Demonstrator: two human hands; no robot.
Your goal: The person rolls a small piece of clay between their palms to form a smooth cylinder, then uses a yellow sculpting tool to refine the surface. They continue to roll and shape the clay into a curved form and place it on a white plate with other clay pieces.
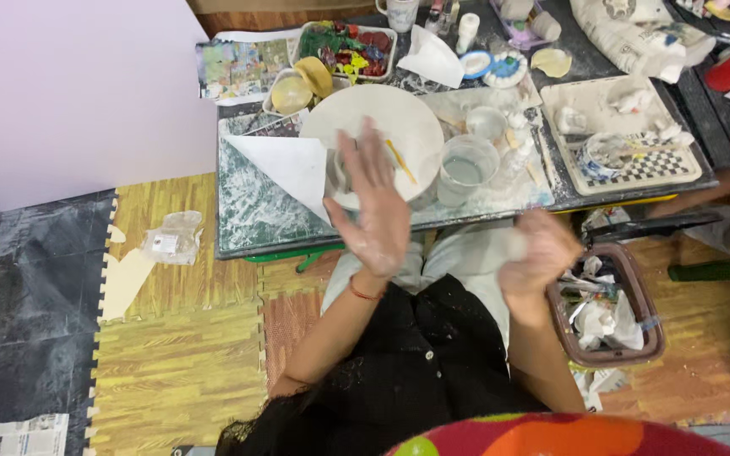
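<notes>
The right hand (541,253) is curling into a loose fist just off the counter's (255,219) near edge — blurred, so I cannot tell what it is gripping — beside a brown basket (635,279) of crumpled paper. Farther on, the left hand (375,211) is spreading flat, fingers apart, over a large white plate (382,118), a clear cup of cloudy water (465,169) standing just beside it.

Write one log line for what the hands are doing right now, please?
left hand: open, white-coated, over plate | right hand: closed, blurred, contents unclear, beside basket | cup: on table
</notes>
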